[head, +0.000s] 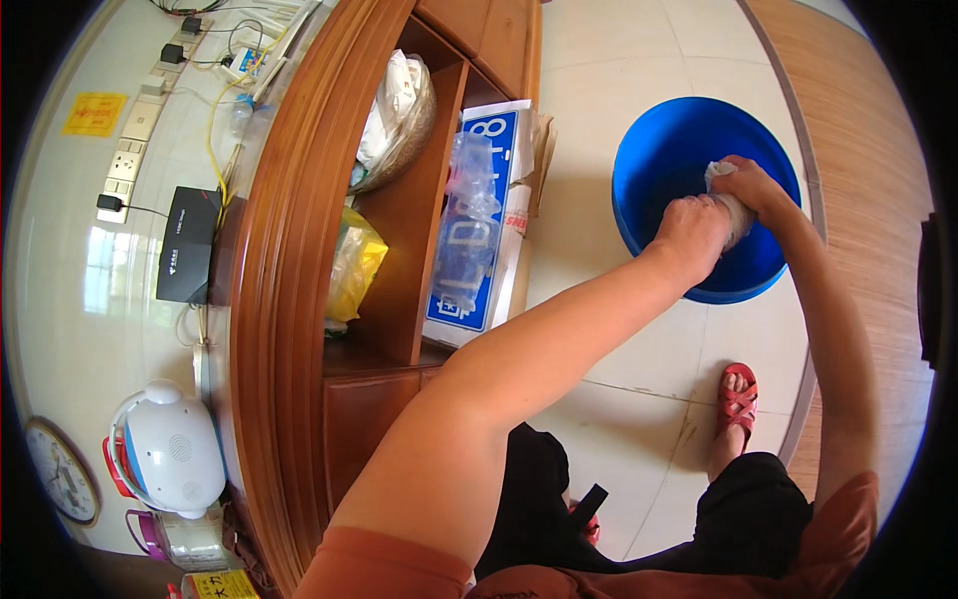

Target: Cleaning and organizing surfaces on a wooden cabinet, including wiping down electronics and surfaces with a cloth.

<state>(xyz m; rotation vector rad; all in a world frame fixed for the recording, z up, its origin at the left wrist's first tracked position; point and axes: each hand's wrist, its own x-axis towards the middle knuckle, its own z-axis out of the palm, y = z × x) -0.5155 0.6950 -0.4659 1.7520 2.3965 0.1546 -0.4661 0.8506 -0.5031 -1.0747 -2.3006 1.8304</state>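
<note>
A round blue plastic bucket (650, 142) stands on the tiled floor, and both my hands are over its opening. My left hand (694, 228) is closed around a bunched, pale wet cloth (739, 217). Beside it, a little further right and up, my right hand (748, 183) grips the same cloth, whose whitish end pokes out by the fingers. The inside of the bucket is dark, and what lies at its bottom cannot be made out.
To the left runs a wooden cabinet (281, 299) with open shelves holding plastic bags and a cardboard box (516, 258). A black router (187, 243) and a white appliance (176, 449) are beyond it. A sandalled foot (737, 397) is below the bucket.
</note>
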